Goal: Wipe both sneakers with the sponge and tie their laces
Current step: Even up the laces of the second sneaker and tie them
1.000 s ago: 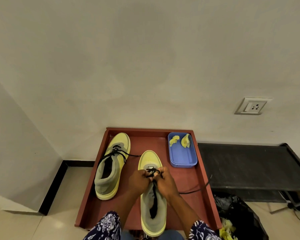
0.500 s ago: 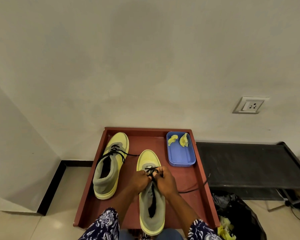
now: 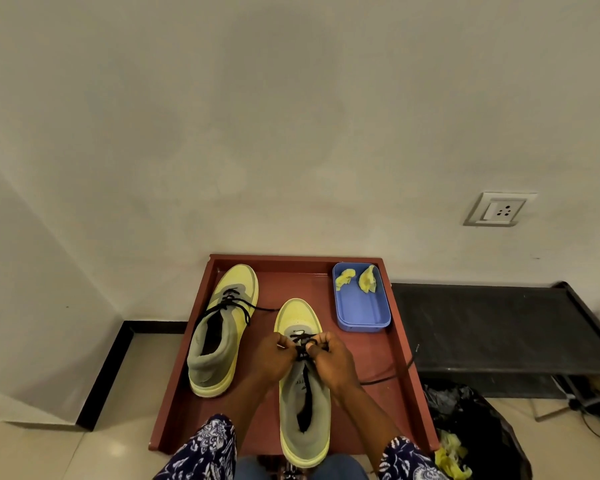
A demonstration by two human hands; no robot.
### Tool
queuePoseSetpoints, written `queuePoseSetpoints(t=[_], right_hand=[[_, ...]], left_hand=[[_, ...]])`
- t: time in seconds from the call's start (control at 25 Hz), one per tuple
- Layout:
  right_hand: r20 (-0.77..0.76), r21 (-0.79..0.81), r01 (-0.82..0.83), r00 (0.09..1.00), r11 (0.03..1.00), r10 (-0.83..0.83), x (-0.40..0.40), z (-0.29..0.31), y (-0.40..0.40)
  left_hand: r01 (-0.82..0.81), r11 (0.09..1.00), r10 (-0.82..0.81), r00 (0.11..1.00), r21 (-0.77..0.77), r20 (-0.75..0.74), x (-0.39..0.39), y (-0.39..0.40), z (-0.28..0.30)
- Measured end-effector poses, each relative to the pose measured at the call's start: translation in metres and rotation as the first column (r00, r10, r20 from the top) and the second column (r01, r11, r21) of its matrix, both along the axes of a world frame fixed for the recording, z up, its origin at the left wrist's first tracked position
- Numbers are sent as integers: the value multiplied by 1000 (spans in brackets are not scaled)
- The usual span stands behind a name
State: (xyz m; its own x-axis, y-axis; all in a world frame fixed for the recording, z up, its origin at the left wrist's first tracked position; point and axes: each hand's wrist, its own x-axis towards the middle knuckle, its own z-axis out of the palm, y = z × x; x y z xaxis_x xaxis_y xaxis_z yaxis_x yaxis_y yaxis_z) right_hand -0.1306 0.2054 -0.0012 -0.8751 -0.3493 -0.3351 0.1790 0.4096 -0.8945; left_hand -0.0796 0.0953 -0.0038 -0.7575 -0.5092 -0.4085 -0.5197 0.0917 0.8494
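Note:
Two yellow-and-grey sneakers stand on a red-brown tray [image 3: 409,372]. The right sneaker [image 3: 303,403] points away from me at the tray's middle. My left hand [image 3: 274,356] and my right hand [image 3: 331,358] meet over its upper eyelets, and each pinches the black lace [image 3: 302,341] between curled fingers. One loose lace end [image 3: 385,377] trails right across the tray. The left sneaker [image 3: 222,327] stands alone at the tray's left, its black lace lying loose over the tongue. Two yellow sponge pieces [image 3: 357,280] lie in a blue box [image 3: 361,313] at the back right.
The tray sits against a pale wall, with a wall socket [image 3: 497,209] up right. A black low rack [image 3: 499,330] adjoins the tray's right side. A black bag [image 3: 471,431] with yellow scraps lies on the tiled floor below it.
Both hands stay at the right sneaker's lace and work it in small motions; the view has shifted slightly. The left sneaker and the blue box have not moved.

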Motion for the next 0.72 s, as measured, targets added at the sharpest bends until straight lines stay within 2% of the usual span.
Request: queuePoseSetpoints(t=[0.16, 0.36, 0.52, 0.72], right_hand=[[-72, 66, -3, 997, 998, 7, -1, 1, 5], [-193, 162, -26, 980, 987, 57, -3, -1, 15], [-199, 134, -72, 975, 988, 98, -2, -5, 16], [-242, 152, -178, 947, 972, 211, -3, -9, 13]], left_hand=[[-95, 971, 110, 992, 220, -61, 9, 2, 1], [-192, 928, 234, 967, 318, -100, 13, 6, -1], [-212, 929, 276, 943, 303, -188, 15, 11, 0], [-133, 976, 176, 949, 173, -262, 15, 2, 1]])
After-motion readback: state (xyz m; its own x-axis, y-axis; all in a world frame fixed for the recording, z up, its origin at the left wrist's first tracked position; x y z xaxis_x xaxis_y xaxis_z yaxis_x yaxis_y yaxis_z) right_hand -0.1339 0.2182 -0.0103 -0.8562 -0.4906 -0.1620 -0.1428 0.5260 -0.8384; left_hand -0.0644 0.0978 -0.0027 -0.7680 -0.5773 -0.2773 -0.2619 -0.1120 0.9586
